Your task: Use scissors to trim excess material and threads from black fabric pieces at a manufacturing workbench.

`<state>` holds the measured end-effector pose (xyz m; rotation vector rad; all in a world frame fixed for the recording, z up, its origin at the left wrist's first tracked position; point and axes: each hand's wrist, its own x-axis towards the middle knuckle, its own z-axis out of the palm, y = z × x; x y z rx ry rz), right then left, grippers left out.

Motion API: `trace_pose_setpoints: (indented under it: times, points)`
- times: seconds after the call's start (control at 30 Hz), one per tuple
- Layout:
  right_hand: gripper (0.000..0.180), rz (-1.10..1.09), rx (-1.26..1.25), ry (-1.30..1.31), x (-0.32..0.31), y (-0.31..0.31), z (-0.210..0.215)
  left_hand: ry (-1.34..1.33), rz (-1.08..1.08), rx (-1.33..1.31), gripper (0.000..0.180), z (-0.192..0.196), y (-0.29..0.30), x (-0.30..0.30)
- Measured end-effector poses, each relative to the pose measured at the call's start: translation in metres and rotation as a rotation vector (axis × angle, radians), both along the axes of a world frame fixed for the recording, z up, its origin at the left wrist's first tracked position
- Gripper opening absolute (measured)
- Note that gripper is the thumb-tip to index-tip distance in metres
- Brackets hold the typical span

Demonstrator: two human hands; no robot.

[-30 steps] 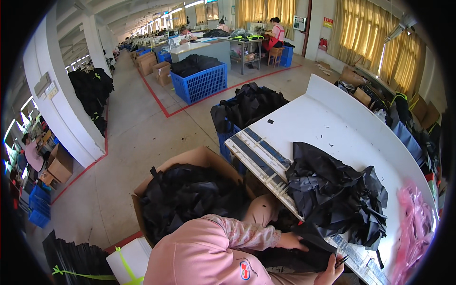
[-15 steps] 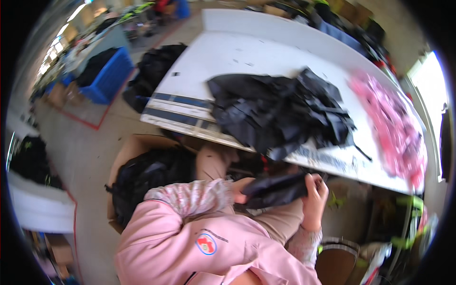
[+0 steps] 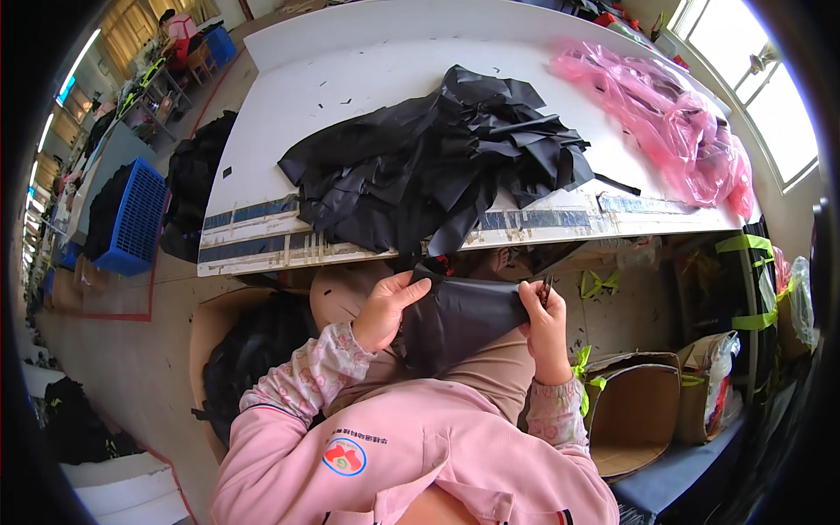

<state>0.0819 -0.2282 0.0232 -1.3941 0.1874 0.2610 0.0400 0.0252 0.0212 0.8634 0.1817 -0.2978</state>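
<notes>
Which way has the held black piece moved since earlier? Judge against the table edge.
Yes. The black piece was against the table edge; now it sits below it, over the lap.

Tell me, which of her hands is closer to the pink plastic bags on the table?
Right. The right hand grips the black fabric piece on the side below the pink plastic bags; the left hand holds its far edge.

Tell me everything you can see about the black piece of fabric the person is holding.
The black fabric piece is thin, smooth and slightly shiny, held spread over the lap below the table edge. The left hand grips its left edge, the right hand its right, and its lower part drapes onto tan trousers.
</notes>
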Motion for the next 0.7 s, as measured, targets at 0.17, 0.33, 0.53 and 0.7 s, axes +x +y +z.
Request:
trace_pose_setpoints:
  times: [0.17,0.33,0.53,0.7]
  points:
    - [0.024,-0.032,-0.057,-0.21,0.002,-0.004,0.02,-0.28,-0.122,0.361,0.026,0.02,0.009,0.003]
    - [0.021,-0.039,-0.131,-0.307,0.006,-0.006,0.031,-0.36,-0.132,0.39,0.027,0.016,0.007,0.003]
    - [0.014,-0.309,-0.58,-0.675,0.014,-0.005,0.025,-0.488,0.084,0.519,0.043,0.023,-0.006,0.009]
    - [0.034,-0.046,-0.318,-0.662,-0.015,0.03,0.059,-0.505,0.172,0.592,0.065,0.027,-0.019,0.006]
